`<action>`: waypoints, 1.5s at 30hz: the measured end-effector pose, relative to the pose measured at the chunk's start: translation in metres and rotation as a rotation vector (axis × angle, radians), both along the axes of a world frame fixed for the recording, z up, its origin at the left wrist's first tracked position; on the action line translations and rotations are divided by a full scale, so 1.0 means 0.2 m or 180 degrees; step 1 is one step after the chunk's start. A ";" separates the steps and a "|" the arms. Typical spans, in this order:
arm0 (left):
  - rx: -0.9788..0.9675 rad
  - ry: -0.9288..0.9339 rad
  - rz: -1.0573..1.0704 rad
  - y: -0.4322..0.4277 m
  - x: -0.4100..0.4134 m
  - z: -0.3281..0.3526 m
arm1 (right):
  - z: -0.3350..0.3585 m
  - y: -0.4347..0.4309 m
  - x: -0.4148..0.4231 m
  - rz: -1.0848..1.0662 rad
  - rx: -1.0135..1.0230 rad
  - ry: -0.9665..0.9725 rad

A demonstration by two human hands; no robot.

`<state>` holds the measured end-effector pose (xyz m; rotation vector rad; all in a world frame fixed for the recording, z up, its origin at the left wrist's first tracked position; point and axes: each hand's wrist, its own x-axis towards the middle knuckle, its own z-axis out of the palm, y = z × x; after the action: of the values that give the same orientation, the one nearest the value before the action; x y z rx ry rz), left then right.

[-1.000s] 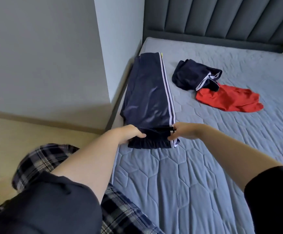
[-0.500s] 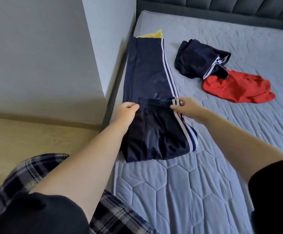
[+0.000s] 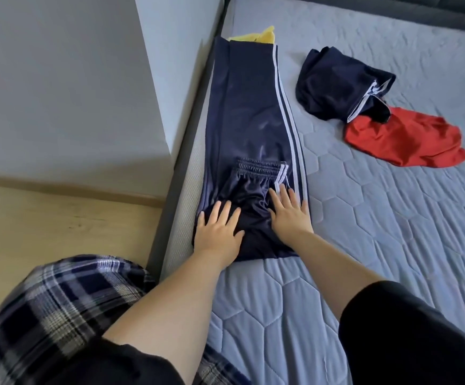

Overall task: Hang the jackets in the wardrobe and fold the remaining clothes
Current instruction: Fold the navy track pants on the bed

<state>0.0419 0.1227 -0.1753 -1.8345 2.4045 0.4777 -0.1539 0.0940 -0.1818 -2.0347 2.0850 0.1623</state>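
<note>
Navy track trousers, shiny, white side stripes, lie lengthwise along the bed's left edge, waistband end folded over the legs. Left hand and right hand press flat on the fold, fingers spread.

Both hands lie flat, fingers straight, on navy track pants stretched along the left edge of a grey quilted bed: the left hand and right hand press the near end, which is folded over so its elastic waistband faces away. A yellow cloth peeks from under the pants' far end. To the right, a crumpled navy garment overlaps a red garment.
</note>
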 end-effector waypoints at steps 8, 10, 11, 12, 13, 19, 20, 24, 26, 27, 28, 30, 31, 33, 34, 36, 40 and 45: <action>0.0163 0.0261 -0.0224 -0.05 0.05 0.07 | 0.05 -0.09 0.01 -0.0013 0.0290 0.0264; 0.0072 0.0409 -0.0272 -0.03 0.07 0.08 | 0.09 -0.06 0.03 0.0007 0.0064 0.0377; -0.0037 0.0504 -0.0326 -0.02 0.08 0.09 | 0.12 -0.03 0.03 0.0022 -0.0199 0.0304; -0.0148 0.0574 -0.0415 -0.02 0.09 0.09 | 0.15 0.01 0.03 0.0068 -0.0572 0.0107; -0.0221 0.0599 -0.0534 -0.02 0.10 0.10 | 0.18 0.06 0.03 0.0198 -0.0993 -0.0220; -0.0120 -0.0083 -0.1132 0.04 0.12 0.08 | 0.19 0.29 -0.01 0.1689 -0.0613 0.0156; -0.0159 -0.0197 -0.1156 0.04 0.12 0.08 | 0.17 0.29 -0.02 0.1717 -0.0364 0.0556; -0.0078 0.0160 -0.0815 0.03 0.10 0.15 | 0.16 0.26 0.03 0.1509 -0.0151 0.1116; 0.0194 0.0558 -0.0359 0.00 0.09 0.21 | 0.19 0.22 0.08 0.1187 0.0006 0.0803; 0.0332 0.0634 -0.0204 -0.02 0.09 0.25 | 0.23 0.19 0.10 0.1031 0.0068 0.0635; 0.0538 0.0708 -0.0096 -0.05 0.09 0.28 | 0.29 0.16 0.11 0.0941 0.0152 0.0514; 0.1222 0.1077 0.0197 -0.09 0.13 0.34 | 0.41 0.10 0.12 0.0963 0.0565 0.0298; 0.1660 0.1276 0.0349 -0.08 0.14 0.36 | 0.46 0.09 0.12 0.1014 0.0924 0.0229; 0.2784 0.1698 0.0519 -0.03 0.17 0.40 | 0.55 0.12 0.13 0.1113 0.1747 0.0317; 0.3351 0.1927 0.0557 0.00 0.18 0.41 | 0.58 0.14 0.13 0.1169 0.2156 0.0414; 0.4005 0.2320 0.0576 0.02 0.20 0.44 | 0.63 0.18 0.11 0.1142 0.2963 0.0184; 0.3666 0.3338 0.1103 -0.04 0.25 0.47 | 0.74 0.13 0.05 0.0710 0.2761 -0.0667; 0.1743 0.4774 0.2448 -0.17 0.24 0.45 | 0.73 -0.12 -0.03 0.0505 0.0591 -0.0734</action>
<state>0.0908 0.0877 -0.0844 -2.2914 1.2259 2.9892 -0.1609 0.0703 -0.0351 -2.0007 1.7074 0.1346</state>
